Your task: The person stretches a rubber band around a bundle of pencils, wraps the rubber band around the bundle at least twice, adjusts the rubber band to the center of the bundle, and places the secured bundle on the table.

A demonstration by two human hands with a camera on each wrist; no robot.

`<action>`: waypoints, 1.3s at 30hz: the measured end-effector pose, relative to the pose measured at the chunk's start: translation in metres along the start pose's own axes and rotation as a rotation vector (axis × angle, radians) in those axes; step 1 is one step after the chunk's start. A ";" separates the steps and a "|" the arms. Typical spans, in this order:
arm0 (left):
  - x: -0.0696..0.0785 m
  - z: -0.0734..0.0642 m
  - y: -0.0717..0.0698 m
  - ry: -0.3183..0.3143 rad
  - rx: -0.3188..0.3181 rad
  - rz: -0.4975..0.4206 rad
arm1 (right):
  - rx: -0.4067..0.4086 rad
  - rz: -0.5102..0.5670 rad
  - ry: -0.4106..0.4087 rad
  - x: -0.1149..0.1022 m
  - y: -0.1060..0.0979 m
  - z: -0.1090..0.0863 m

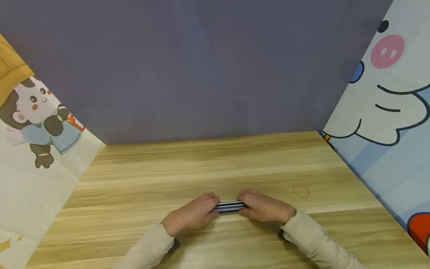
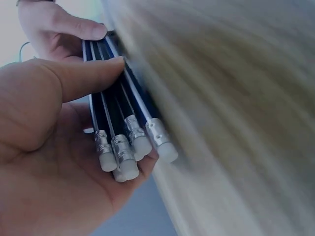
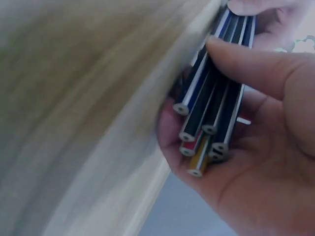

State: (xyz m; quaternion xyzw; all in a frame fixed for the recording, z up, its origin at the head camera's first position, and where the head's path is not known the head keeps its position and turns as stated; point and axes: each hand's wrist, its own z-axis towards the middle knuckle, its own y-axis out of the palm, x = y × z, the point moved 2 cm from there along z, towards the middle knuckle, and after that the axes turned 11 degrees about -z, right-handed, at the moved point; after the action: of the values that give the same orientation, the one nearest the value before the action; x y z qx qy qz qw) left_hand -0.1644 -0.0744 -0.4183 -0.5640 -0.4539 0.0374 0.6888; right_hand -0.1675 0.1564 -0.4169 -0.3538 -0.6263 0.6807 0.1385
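Both hands grip a bundle of striped pencils (image 1: 230,207) held sideways, low over the wooden table. My left hand (image 1: 196,211) grasps the end with white erasers (image 2: 129,168) in silver ferrules, its thumb lying across the top. Around the opposite end, my right hand (image 1: 265,206) curls its fingers, thumb also on top. In the right wrist view the flat, unsharpened ends (image 3: 182,108) show at staggered lengths, mostly dark, with one yellow pencil (image 3: 198,162) and one red pencil (image 3: 189,146) among them. The middle of the bundle shows between the hands.
A thin yellow rubber band (image 1: 301,191) lies on the wooden table (image 1: 161,168), right of and beyond the right hand. A grey panel (image 1: 208,74) rises behind the table. Cartoon-printed panels stand at the left (image 1: 50,127) and right (image 1: 386,112).
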 end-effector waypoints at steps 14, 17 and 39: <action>0.014 -0.002 0.009 -0.010 -0.415 -0.630 | -0.363 0.442 -0.086 -0.011 -0.020 0.002; 0.016 -0.002 0.020 -0.036 -0.424 -0.789 | -0.416 0.518 -0.119 -0.010 -0.018 0.002; 0.029 -0.009 0.045 -0.012 -0.374 -1.249 | 0.202 0.889 0.010 -0.007 -0.019 0.003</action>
State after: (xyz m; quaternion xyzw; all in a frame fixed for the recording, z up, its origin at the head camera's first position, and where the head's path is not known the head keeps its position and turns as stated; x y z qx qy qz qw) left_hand -0.1211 -0.0482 -0.4372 -0.3044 -0.6990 -0.4463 0.4686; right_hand -0.1697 0.1533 -0.3969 -0.5764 -0.3434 0.7300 -0.1303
